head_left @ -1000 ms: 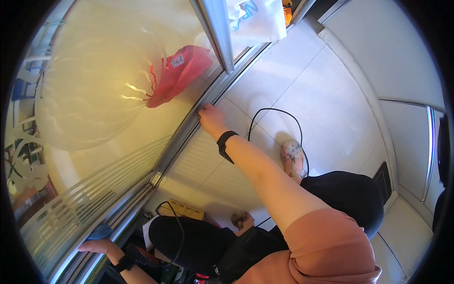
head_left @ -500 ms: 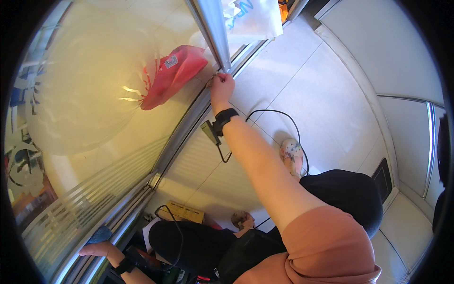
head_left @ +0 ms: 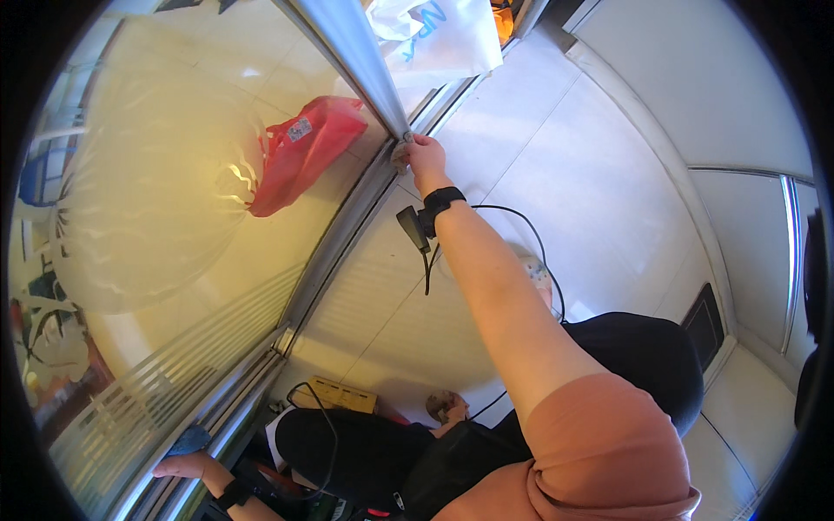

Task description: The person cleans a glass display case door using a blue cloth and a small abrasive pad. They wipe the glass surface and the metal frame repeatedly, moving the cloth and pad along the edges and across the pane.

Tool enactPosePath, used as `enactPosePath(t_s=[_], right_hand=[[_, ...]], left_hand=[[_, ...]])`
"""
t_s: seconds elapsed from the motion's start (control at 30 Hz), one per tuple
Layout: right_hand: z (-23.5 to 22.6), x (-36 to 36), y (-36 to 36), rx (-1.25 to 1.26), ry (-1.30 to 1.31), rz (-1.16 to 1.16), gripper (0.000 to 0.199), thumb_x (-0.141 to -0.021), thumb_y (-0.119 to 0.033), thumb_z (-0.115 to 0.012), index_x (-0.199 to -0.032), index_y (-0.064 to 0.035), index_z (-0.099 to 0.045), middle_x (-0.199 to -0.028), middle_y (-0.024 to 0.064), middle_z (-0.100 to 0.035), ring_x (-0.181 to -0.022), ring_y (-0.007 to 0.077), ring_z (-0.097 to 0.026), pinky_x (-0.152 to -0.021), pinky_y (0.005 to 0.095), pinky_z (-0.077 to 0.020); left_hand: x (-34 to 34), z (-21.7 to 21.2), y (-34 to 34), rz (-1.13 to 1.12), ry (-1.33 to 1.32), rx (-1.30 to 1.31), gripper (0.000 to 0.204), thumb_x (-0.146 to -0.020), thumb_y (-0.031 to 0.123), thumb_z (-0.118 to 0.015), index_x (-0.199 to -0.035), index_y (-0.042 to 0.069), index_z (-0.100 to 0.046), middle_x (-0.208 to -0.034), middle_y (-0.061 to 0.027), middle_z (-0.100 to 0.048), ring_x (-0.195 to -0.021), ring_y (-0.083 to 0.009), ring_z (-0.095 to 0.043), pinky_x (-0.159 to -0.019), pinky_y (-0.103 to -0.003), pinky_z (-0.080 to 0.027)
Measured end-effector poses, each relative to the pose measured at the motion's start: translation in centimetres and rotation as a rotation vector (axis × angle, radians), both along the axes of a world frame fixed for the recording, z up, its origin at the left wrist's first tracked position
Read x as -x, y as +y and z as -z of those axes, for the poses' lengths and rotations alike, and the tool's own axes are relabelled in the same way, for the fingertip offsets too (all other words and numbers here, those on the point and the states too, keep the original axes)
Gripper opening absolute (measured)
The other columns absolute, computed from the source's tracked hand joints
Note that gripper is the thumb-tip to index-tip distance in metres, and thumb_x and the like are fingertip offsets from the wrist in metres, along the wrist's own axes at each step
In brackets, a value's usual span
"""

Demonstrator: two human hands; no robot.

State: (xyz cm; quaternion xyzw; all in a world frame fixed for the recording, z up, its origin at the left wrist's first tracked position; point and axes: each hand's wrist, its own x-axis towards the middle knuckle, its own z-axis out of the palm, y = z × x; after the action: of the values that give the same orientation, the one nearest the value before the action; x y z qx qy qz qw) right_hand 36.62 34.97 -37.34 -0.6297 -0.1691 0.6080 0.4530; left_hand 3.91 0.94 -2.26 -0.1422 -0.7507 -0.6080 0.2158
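Note:
My right arm reaches out to the foot of a metal upright post (head_left: 352,56) on a glass sliding door (head_left: 234,286). There my right hand (head_left: 426,158) is closed with its fingers pinched on a small greyish-beige cloth (head_left: 400,156), pressed to the lower corner of the frame. At the lower left, my left hand (head_left: 184,465) lies against the door's metal edge with its visible fingers stretched out. Touching or just beside it is a dark blue rounded thing (head_left: 189,439); whether the hand holds it is unclear. Each wrist wears a black strap, and the right one carries a small device (head_left: 413,227).
A red plastic bag (head_left: 308,156) shows through the patterned glass. Beyond the post hangs a white bag (head_left: 452,39). The metal floor track (head_left: 334,234) runs beside pale tiles (head_left: 556,165). A black cable (head_left: 530,221) loops near my foot. A yellow box (head_left: 343,395) lies by my knee.
My right hand has shifted slightly right along the foot of the post, and the cloth in it shows more. The view has swung a little. My left hand stays at the door edge.

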Motion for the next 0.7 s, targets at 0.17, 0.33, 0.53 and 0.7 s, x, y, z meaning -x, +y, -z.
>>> enactPosePath(t_s=[0.17, 0.33, 0.53, 0.7], right_hand=[[-1.0, 0.9, -0.4, -0.054, -0.513, -0.118, 0.015, -0.077, -0.014, -0.058, -0.085, -0.0043, -0.066, -0.079, 0.0121, -0.065, -0.074, 0.0260, -0.062, -0.066, 0.0349, -0.0480], [-2.1, 0.8, -0.8, -0.230, -0.752, -0.107, 0.016, -0.075, -0.013, -0.056, -0.085, -0.0063, -0.067, -0.079, 0.0139, -0.064, -0.077, 0.0285, -0.061, -0.069, 0.0356, -0.0471], [-3.6, 1.0, -1.2, -0.282, -0.579, -0.037, 0.016, -0.076, -0.015, -0.057, -0.085, -0.0059, -0.066, -0.076, 0.0125, -0.064, -0.073, 0.0245, -0.061, -0.067, 0.0338, -0.0472], [-3.1, 0.9, -1.6, -0.329, -0.570, -0.017, 0.016, -0.075, -0.015, -0.058, -0.086, -0.0078, -0.065, -0.079, 0.0127, -0.064, -0.076, 0.0263, -0.061, -0.070, 0.0338, -0.0473]], left_hand=[[-0.3, 0.6, 0.3, -0.158, 0.024, 0.035, 0.077, -0.088, 0.055, -0.038, -0.130, -0.009, -0.030, -0.133, -0.0258, -0.035, -0.112, -0.0336, -0.042, -0.097, -0.039, -0.033], [0.8, 0.3, 0.1, -0.109, -0.015, -0.034, 0.078, -0.087, 0.055, -0.039, -0.130, -0.010, -0.030, -0.132, -0.0250, -0.036, -0.113, -0.0340, -0.042, -0.097, -0.039, -0.033], [-0.3, 0.3, 1.0, -0.115, -0.009, -0.087, 0.080, -0.086, 0.057, -0.041, -0.129, -0.010, -0.032, -0.132, -0.0220, -0.039, -0.111, -0.0325, -0.044, -0.097, -0.038, -0.033], [-0.9, 0.1, 1.0, -0.052, -0.075, -0.062, 0.077, -0.087, 0.055, -0.040, -0.130, -0.008, -0.032, -0.133, -0.0216, -0.037, -0.112, -0.0321, -0.043, -0.097, -0.038, -0.033]])
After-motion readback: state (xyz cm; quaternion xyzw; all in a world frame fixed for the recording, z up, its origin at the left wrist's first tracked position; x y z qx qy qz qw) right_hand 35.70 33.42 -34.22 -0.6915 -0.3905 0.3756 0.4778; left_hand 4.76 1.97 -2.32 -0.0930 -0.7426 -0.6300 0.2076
